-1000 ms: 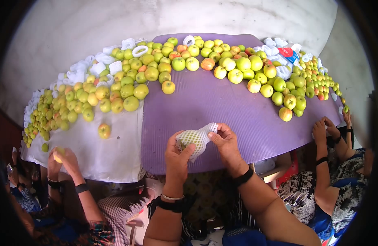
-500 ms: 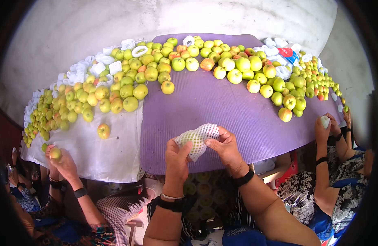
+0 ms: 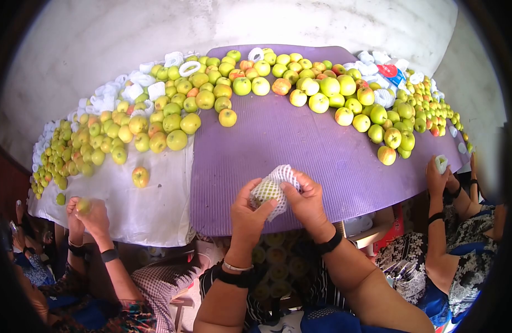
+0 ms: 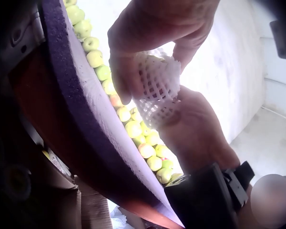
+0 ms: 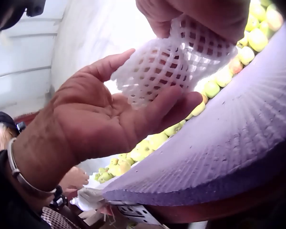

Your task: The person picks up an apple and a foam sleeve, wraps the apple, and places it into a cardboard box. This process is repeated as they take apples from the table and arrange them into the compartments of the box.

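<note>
"White foam made up the holey net [image 3: 275, 187] that we had between our two hands."

"Where exactly did we have it?"

"Above the near edge of the purple tabletop [image 3: 267, 144], raised off it. Our left hand [image 3: 248, 215] grasped one end with thumb and fingers, and our right hand [image 3: 308, 203] pinched the other, so our grip was firm on both sides."

"Did we see anything inside?"

"Yellow-green showed through the holes from the head view, but we could not tell for certain what it was."

"And on our wrists?"

"We wore a pale bangle [image 3: 237, 268] on the left and a black band [image 3: 329, 243] on the right."

"What lay beyond our hands?"

"Green and yellow apples [image 3: 329, 87], some blushed red, were heaped along the far side in a long curve, with more foam nets [image 3: 103, 102] behind them on the left. One lone apple [image 3: 140, 177] rested on a whitish sheet [image 3: 164, 213], apart from the heap. Over on the right we saw a red and blue packet [image 3: 390, 75] among the pile."

"Who was beside us?"

"On our left, a person [image 3: 125, 280] held a yellowish fruit [image 3: 83, 207], rather blurred. On our right, another person [image 3: 439, 244] held a pale, roundish thing [image 3: 440, 163], too small for us to name."
</note>
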`<state>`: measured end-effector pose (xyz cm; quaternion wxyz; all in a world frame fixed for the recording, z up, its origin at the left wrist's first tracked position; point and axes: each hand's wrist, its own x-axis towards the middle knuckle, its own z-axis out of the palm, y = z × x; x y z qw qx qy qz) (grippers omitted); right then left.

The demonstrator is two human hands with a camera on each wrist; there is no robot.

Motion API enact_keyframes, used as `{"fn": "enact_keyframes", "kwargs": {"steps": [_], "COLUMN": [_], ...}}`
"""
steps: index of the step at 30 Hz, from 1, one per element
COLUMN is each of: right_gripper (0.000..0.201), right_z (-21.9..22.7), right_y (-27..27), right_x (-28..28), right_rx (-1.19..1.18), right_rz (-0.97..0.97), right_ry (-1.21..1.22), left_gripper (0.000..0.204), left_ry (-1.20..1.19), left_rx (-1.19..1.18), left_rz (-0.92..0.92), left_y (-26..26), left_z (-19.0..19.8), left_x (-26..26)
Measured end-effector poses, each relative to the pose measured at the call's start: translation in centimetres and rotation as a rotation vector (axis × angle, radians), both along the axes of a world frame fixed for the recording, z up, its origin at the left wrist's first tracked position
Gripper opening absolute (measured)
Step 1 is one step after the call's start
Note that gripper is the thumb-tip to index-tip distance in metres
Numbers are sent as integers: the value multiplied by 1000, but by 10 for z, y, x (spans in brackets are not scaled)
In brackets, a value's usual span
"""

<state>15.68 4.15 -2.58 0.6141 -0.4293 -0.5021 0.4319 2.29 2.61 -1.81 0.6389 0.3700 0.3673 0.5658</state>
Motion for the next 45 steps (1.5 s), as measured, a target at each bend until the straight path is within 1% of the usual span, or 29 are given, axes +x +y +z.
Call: {"fn": "enact_keyframes", "kwargs": {"steps": [1, 2, 4, 7, 8, 10, 11, 13, 14, 16, 17, 19, 20, 22, 23, 25, 26, 28, 29, 31, 32, 34, 35, 37, 38, 40, 41, 43, 45], "right_gripper": [19, 19, 21, 23, 23, 21, 21, 18, 18, 31, 31, 13, 13, 13, 13, 13, 13, 14, 14, 18, 18, 21, 21, 24, 24, 25, 25, 25, 25], "right_z": [-1, 1, 10, 19, 19, 17, 17, 18, 17, 18, 21, 29, 30, 29, 27, 21, 20, 20, 19, 16, 13, 8, 8, 9, 13, 21, 22, 21, 19], "right_y": [0, 0, -4, -9, -8, -7, -6, -3, -5, -12, -11, -7, -9, -13, -14, -16, -18, -23, -24, -24, -23, -20, -21, -24, -23, -17, -16, -14, -11], "right_x": [0, 0, 0, -9, -12, -15, -15, -16, -17, -18, -20, -25, -26, -28, -28, -28, -29, -29, -28, -26, -24, -20, -20, -19, -18, -15, -14, -10, -5], "right_rx": [166, 166, 339, 442, 442, 547, 549, 700, 699, 587, 587, 749, 750, 566, 566, 813, 813, 710, 711, 576, 576, 480, 479, 220, 220, 341, 341, 356, 349], "right_rz": [-110, -109, -160, -140, -135, -157, -155, -148, -146, -22, -21, -175, -175, -119, -119, -151, -149, -9, -8, -42, -42, -116, -119, -223, -225, -274, -276, -226, -199], "right_ry": [-314, -314, -533, -557, -556, -624, -623, -684, -682, -763, -763, -753, -752, -658, -657, -823, -821, -677, -677, -519, -519, -394, -394, -372, -373, -533, -534, -530, -505], "left_gripper": [45, 45, 43, 42, 42, 43, 43, 45, 45, 47, 47, 48, 48, 48, 48, 47, 47, 50, 50, 50, 50, 52, 52, 52, 52, 47, 47, 42, 40], "left_ry": [89, 89, 91, 28, 27, 50, 50, -255, -254, -335, -335, -517, -517, -545, -544, -498, -496, -643, -644, -701, -701, -749, -748, -773, -774, -721, -721, -625, -589], "left_rx": [13, 13, 51, 56, 55, -27, -26, -105, -105, -108, -107, -14, -13, 23, 23, 52, 53, -60, -59, -45, -45, -80, -82, -87, -88, -163, -164, -145, -151], "left_rz": [-1, -1, 25, 88, 93, 103, 105, 108, 110, 101, 101, -13, -13, -68, -68, -48, -46, -93, -92, -80, -80, -108, -111, -159, -161, -86, -87, -80, -88], "left_y": [0, 0, 1, 0, 0, 0, 0, -1, 0, 2, 2, 3, 2, 0, 1, 2, 3, 5, 5, 6, 5, 4, 3, 3, 3, 2, 3, 4, 3], "left_z": [-1, -3, -7, -7, -6, -3, -1, 2, 1, -3, -5, -7, -5, 3, 1, -9, -15, -22, -24, -17, -15, -13, -12, -9, -7, -4, -6, -14, -15], "left_x": [1, 2, 4, 7, 6, 3, 2, 1, 0, -1, -3, -5, -5, -5, -4, -5, -8, -15, -15, -13, -13, -11, -10, -8, -6, -4, -4, -4, -4]}}
